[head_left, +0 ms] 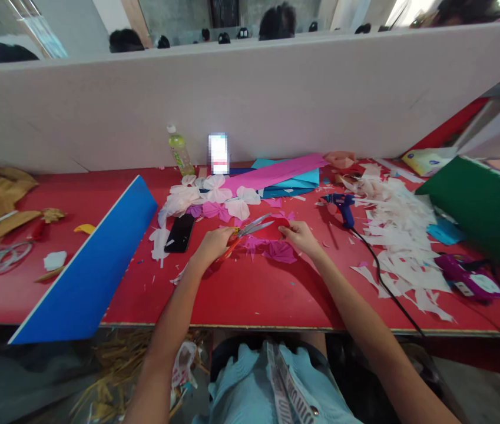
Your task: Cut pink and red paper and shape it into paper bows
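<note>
Scissors (250,228) lay just right of the phone (179,233), your left hand (214,244) with its grip clenched on their handles, blades parted. Farther right of the phone, your right hand (300,235) pinched red paper (271,231), seemingly holding it taut so the blades could meet its edge.

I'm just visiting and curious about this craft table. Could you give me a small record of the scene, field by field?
left hand: grips orange-handled scissors, blades open
right hand: pinches a red paper piece at the blades
beside hands: pink paper scraps
nearby: black phone, paper flowers, blue glue gun
surface: red table
</note>
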`<state>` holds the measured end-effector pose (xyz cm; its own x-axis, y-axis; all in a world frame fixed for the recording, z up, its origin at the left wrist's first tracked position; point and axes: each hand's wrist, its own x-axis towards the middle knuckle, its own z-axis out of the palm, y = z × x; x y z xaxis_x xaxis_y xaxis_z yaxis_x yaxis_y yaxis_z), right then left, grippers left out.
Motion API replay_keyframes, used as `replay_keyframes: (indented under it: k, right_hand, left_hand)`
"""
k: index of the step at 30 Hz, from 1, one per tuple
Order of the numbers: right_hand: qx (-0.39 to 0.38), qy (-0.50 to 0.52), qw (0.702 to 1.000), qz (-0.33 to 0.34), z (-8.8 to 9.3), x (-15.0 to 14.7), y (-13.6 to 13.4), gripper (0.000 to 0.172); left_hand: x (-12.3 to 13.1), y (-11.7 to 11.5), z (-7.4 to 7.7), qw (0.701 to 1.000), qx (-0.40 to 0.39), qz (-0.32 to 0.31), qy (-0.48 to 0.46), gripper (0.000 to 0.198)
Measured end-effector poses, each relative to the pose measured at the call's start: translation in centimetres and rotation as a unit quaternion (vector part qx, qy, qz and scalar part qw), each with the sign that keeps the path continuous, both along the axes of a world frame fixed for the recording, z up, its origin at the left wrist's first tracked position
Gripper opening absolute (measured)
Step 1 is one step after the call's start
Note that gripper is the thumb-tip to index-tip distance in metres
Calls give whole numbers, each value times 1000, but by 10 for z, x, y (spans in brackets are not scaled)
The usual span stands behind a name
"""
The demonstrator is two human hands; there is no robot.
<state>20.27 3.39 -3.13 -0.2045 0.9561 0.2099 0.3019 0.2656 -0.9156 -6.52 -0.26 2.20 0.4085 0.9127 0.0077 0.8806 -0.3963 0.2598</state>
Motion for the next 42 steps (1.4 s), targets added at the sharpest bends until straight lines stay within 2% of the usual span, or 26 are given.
replay_keyframes:
  k: [4,12,31,42]
  right_hand:
    - [-9,18,1000,18,-1,0,1,31]
    - [14,-18,1000,-5,0,2,1,34]
    - [22,-56,998,17,3,6,1,34]
    - [13,-58,998,12,1,6,2,34]
  left_hand:
    - [-1,1,-3,1000,7,-13,-19,28]
    - [-1,0,-4,1000,18,-9,-8,20]
    - [-1,-2,-4,999,18,-10,37,27]
    - [-1,-2,-3,999,24,-12,29,22]
